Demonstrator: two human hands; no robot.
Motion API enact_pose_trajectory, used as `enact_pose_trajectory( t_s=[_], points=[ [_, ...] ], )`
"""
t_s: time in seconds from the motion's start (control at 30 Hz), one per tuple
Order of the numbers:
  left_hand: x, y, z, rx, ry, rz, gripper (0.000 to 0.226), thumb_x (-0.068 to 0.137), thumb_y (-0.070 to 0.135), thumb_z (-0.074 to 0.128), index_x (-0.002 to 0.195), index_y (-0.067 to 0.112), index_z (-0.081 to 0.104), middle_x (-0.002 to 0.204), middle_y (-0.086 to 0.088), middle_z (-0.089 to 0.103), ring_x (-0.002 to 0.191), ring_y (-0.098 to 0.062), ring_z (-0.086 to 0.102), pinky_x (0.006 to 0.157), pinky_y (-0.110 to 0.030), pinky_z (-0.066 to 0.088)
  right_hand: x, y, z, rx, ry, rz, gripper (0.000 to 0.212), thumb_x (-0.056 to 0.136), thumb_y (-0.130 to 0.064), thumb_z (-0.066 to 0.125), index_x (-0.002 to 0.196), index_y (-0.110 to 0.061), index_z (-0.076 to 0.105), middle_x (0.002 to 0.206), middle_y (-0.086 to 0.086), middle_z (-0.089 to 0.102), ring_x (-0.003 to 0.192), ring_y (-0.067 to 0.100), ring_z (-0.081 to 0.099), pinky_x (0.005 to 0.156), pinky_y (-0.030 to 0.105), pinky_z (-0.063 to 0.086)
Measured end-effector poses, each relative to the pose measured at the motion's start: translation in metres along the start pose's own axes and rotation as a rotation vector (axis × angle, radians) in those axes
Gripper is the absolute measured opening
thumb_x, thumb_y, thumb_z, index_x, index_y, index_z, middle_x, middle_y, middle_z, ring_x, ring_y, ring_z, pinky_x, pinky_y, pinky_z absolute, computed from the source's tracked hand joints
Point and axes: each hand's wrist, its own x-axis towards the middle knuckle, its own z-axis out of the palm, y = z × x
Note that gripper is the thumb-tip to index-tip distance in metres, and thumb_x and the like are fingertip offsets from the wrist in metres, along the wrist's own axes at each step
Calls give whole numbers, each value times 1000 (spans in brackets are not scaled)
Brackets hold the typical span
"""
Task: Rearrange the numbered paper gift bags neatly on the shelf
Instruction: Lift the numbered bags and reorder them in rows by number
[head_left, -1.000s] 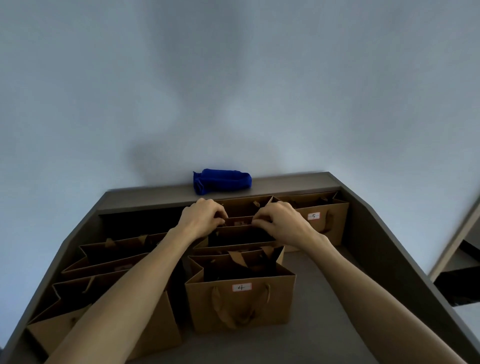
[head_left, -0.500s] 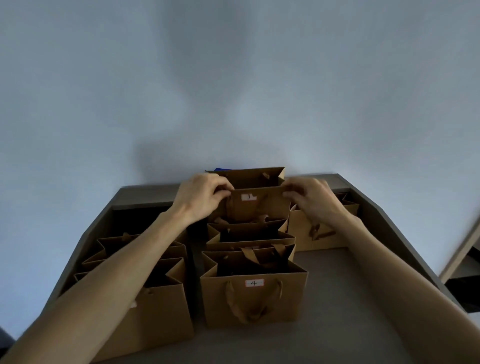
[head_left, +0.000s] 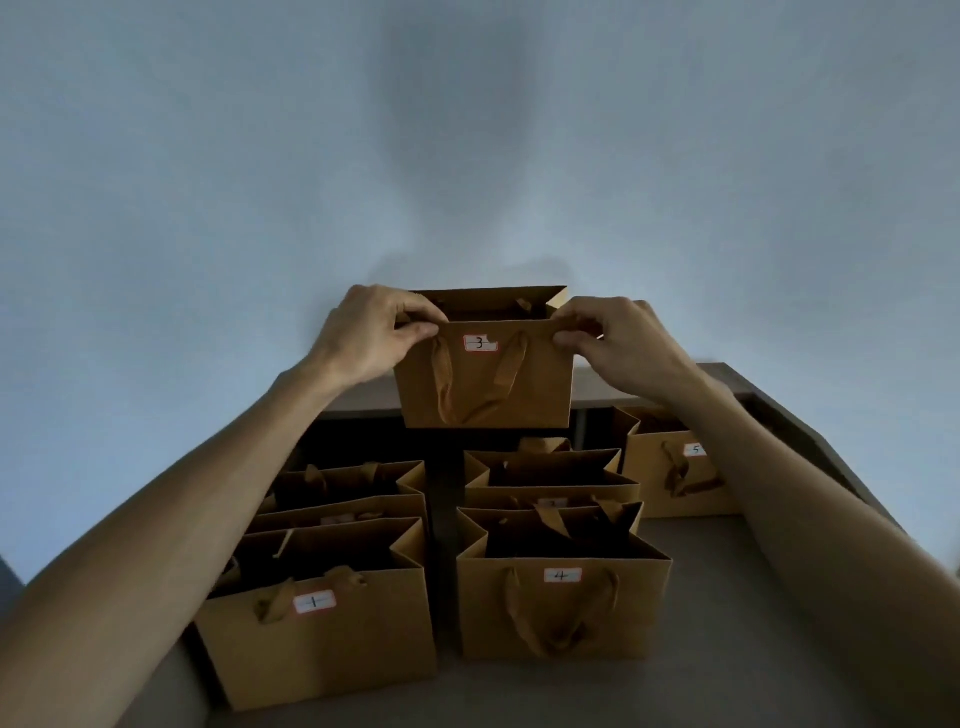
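- The left hand (head_left: 371, 332) is pinching the top left corner of a brown paper gift bag with a white label reading 3 (head_left: 485, 374), with thumb and fingers closed on the front rim.
- The right hand (head_left: 621, 345) is pinching the top right corner of the same bag, its fingers curled over the rim.
- This bag is hanging upright in the air between the two hands, above the back of the dark grey shelf (head_left: 753, 649), with its mouth open and its brown ribbon handles lying down on the front face.
- From the lifted bag, a brown paper bag labelled 4 (head_left: 563, 608) is standing at 6 o'clock, on the shelf and nearest to the camera.
- Just behind it, another brown paper bag (head_left: 550, 475) is standing, and its label is too hidden for reading.
- A brown paper bag labelled 5 (head_left: 675, 470) is standing at about 4 o'clock, partly behind the right forearm.
- A brown paper bag labelled 1 (head_left: 322, 634) is standing at about 7 o'clock, with one more brown bag (head_left: 348, 486) just behind it.
- A pale blue-grey wall (head_left: 467, 156) is filling the upper part of the view.
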Motion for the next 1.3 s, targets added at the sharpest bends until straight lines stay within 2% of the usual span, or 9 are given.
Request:
enact_pose_trajectory(
  t_s=[0.1, 0.23, 0.33, 0.57, 0.77, 0.9, 1.0, 1.1, 1.3],
  points=[
    [-12, -16, -19, 45, 6, -38, 16, 88, 19, 68, 102, 22, 75, 103, 4, 73, 100, -13, 65, 91, -35, 52, 11, -15, 23, 39, -37, -25, 13, 98, -21, 59, 103, -28, 69, 98, -2, 71, 96, 13, 62, 84, 28, 48],
    [-32, -39, -41, 99, 6, -97, 16, 88, 18, 68, 101, 21, 76, 102, 3, 73, 97, -12, 63, 86, -26, 49, 21, -37, 55, 77, -78, -84, 12, 98, -19, 59, 100, -26, 69, 95, -4, 70, 88, 8, 60, 73, 19, 44],
    [-49, -55, -54, 134, -4, -121, 16, 88, 17, 68, 101, 22, 76, 100, 4, 73, 92, -8, 60, 80, -20, 46, 23, -50, 77, 89, -119, -128, 13, 99, -17, 58, 105, -20, 70, 98, -5, 67, 90, 8, 60, 78, 21, 44],
    [-80, -88, -56, 164, -45, -198, 15, 89, 19, 67, 99, 25, 76, 100, 5, 73, 95, -13, 63, 86, -35, 52, 26, -63, 116, 49, -201, -160, 18, 98, -13, 59, 111, -15, 72, 106, -1, 70, 94, 8, 61, 79, 13, 45],
    [-99, -115, -45, 258, -158, -256, 17, 89, 22, 66, 101, 30, 75, 104, 7, 73, 98, -16, 64, 86, -37, 52, 23, -63, 150, -2, -353, -87, 22, 99, -15, 57, 117, -15, 69, 111, 2, 68, 99, 12, 62, 91, 31, 52],
    [-110, -128, -32, 370, -257, -266, 20, 93, 22, 61, 107, 30, 73, 112, 7, 71, 104, -16, 63, 79, -25, 43, 24, -60, 171, -95, -482, -63, 17, 101, -23, 53, 107, -19, 68, 98, -5, 61, 91, 13, 62, 88, 39, 54],
    [-115, -135, -23, 398, -297, -262, 21, 95, 23, 58, 109, 32, 71, 114, 7, 69, 104, -15, 63, 76, -23, 41, 25, -59, 180, -146, -547, -17, 26, 103, -38, 46, 101, -21, 66, 87, -3, 63, 84, 14, 62, 86, 41, 53],
    [-118, -139, -16, 433, -322, -241, 23, 97, 22, 55, 112, 32, 70, 117, 8, 68, 107, -15, 62, 82, -23, 44, 24, -57, 187, -178, -594, 29, 39, 103, -47, 39, 113, -21, 66, 89, -4, 64, 96, 17, 63, 97, 47, 47],
    [-121, -144, -7, 411, -363, -224, 24, 98, 22, 53, 113, 30, 70, 117, 8, 69, 110, -14, 61, 89, -24, 45, 22, -53, 197, -223, -633, 66, 42, 104, -50, 32, 121, -24, 61, 86, -9, 59, 111, 22, 60, 111, 56, 32]
  ],
)
